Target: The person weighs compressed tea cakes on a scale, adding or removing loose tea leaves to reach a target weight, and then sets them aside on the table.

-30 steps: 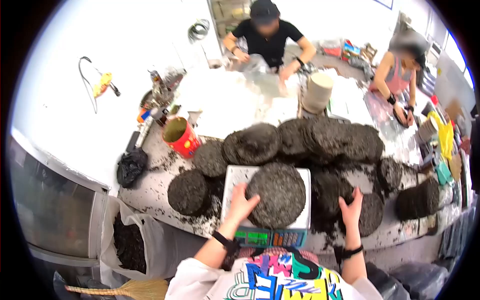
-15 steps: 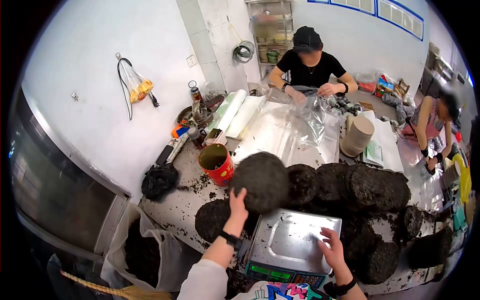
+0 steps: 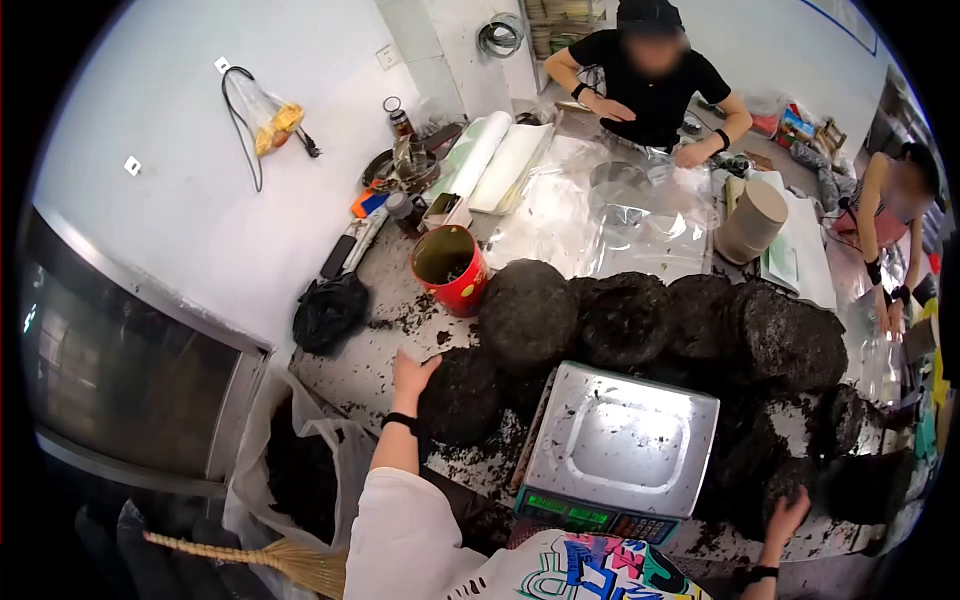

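Note:
My left hand is at the left edge of a dark, round pressed cake of leafy material, its thumb and fingers apart. On the right, my right hand has its fingers on the lower edge of a smaller-looking dark cake in the pile. Between my hands stands a digital scale with a bare metal pan and a lit green display. Beyond the scale, another round cake leans upright at the left end of a row of dark cakes.
A red tin and a black plastic bag stand at the left. An open sack of dark loose material and a broom are below. Across the table, a co-worker handles clear plastic near a beige cylinder; another person works far right.
My left hand has left the cake it held, which now leans in the row, and moved to the cake at left. My right hand went from above the scale to the right pile.

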The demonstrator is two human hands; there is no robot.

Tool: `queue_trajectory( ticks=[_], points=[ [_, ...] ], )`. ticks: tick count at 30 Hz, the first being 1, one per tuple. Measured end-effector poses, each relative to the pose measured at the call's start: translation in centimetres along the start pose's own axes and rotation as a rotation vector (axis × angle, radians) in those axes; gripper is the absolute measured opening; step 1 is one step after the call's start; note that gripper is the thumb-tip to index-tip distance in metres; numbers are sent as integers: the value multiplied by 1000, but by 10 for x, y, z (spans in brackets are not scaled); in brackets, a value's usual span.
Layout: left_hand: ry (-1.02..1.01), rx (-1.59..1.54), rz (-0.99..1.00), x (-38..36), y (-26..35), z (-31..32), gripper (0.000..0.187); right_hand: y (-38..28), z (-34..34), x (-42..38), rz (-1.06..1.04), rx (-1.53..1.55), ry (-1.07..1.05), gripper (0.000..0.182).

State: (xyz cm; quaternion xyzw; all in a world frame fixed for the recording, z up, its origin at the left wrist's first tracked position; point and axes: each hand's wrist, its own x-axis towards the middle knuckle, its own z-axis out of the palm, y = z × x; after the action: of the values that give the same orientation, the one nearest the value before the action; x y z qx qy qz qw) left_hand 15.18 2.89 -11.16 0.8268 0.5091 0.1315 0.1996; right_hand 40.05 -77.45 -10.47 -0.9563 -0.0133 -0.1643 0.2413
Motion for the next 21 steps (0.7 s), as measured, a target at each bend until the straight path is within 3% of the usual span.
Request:
queue_trajectory(
  ticks=[1, 2, 3, 6, 8, 9, 12, 15, 17, 19, 21],
  points=[
    [-217, -115, -59, -12, -30, -3, 74, 46, -5, 3, 55, -207, 106, 51],
    [-433, -230, -115, -27, -50, -6, 79, 67, -11, 7, 310, -347, 8, 56],
    [-305, -143, -113, -53, -44, -7, 85, 79, -15, 6, 566, -486, -95, 63],
    [-159, 20, -183, -103, -10, -14, 81, 99, -12, -18, 1056, 426, -241, 73],
    [-86, 217, -211, -118, -2, -10, 79, 119, -6, -26, 804, 171, -230, 71],
    [-76, 152, -219, -124, 1, -12, 78, 128, 0, -30, 680, 50, -221, 71],
    [-25, -16, -173, -142, 22, -28, 74, 119, -3, -31, 612, -374, -174, 71],
    [-39, -894, -292, -137, -11, -23, 72, 109, -12, -24, 552, -471, -162, 67],
    [-178, -1509, -516, -140, -6, -48, 55, 112, -17, -19, 515, -431, -184, 65],
    [-303, -1819, -742, -138, -10, -53, 46, 123, -10, -19, 492, -328, -191, 65],
    [-319, -1685, -650, -152, 39, -74, 48, 122, -18, -14, 512, -300, -208, 64]
  ],
)
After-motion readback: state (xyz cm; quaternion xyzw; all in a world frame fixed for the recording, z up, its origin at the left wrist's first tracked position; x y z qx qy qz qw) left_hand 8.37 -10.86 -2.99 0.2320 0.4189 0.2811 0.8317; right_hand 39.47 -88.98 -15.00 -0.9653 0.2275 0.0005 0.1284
